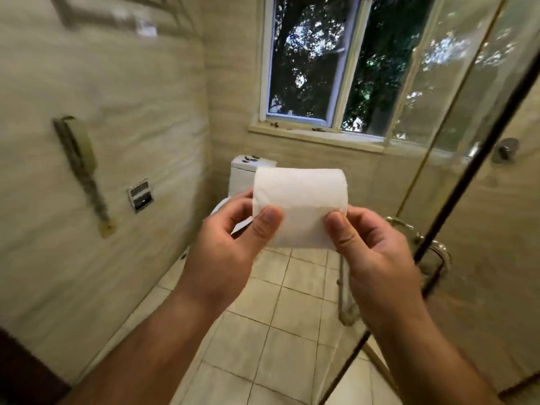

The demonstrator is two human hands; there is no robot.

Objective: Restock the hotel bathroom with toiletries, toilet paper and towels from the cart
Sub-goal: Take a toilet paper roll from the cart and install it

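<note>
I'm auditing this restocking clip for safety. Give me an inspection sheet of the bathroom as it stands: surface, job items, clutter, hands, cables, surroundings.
Surface: pale tiled floor, dark grout lines.
Job's things: white toilet paper roll, held sideways in front of the toilet; cart, towels and toiletries not in view.
Clutter: small dark bits on the toilet's cistern lid, and more on the window sill.
Grippers: left hand and right hand each pinch the roll's lower part, thumbs in front.
Cables: coiled cord hangs from the wall phone.
Surroundings: recessed metal holder in the left wall, window, glass shower door at right.
</note>
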